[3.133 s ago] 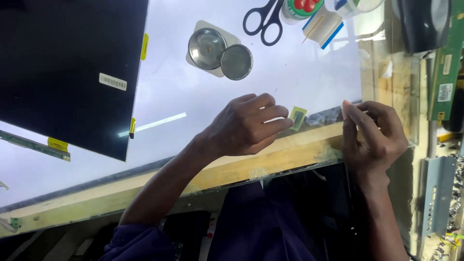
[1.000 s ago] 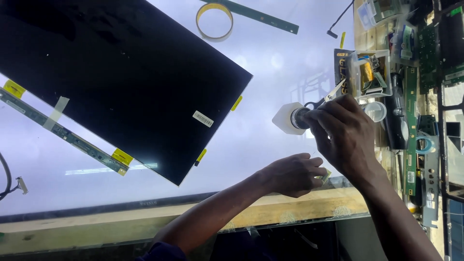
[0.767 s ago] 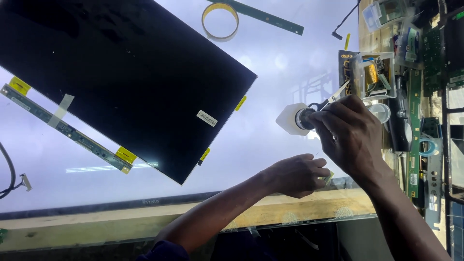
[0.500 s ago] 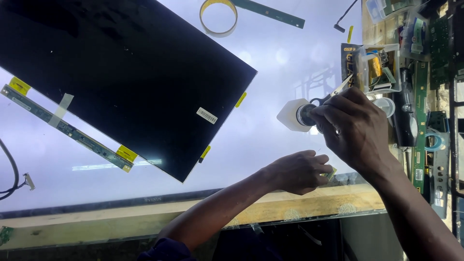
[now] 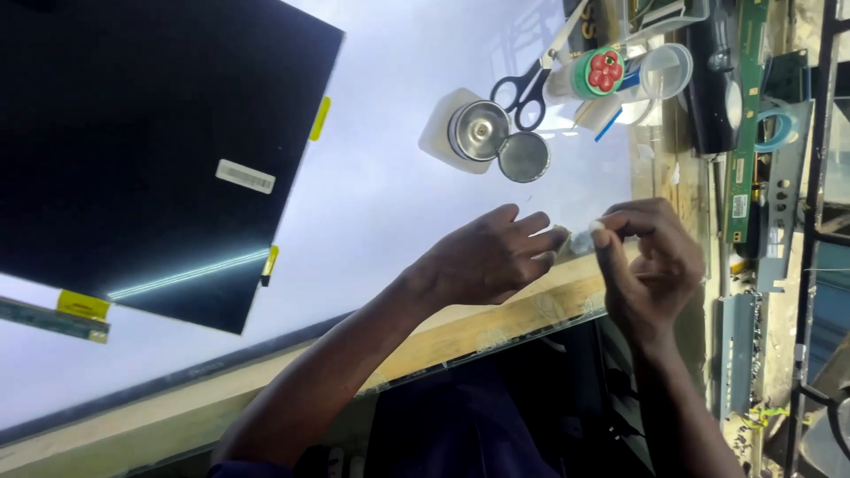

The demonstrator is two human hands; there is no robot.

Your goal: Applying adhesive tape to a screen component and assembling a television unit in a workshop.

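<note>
My left hand [image 5: 482,264] lies on the lit white panel [image 5: 381,195] near its wooden front edge [image 5: 496,323]. Its fingers stretch toward my right hand and hold nothing that I can see. My right hand [image 5: 651,265] pinches a small pale piece [image 5: 586,239] between thumb and forefinger, just off my left fingertips. Beyond the hands sit a round metal tin [image 5: 478,130] and its lid [image 5: 523,158] on a white pad.
A large black panel [image 5: 133,133] with yellow tabs covers the left of the lit surface. Black-handled scissors [image 5: 529,81], a green-capped container [image 5: 600,71] and a clear cup [image 5: 666,71] lie at the far side. Green circuit boards [image 5: 742,133] and metal brackets crowd the right.
My right hand has left the metal tin and come back to the panel's front edge, beside my left hand, now pinching a small piece. The view has shifted.
</note>
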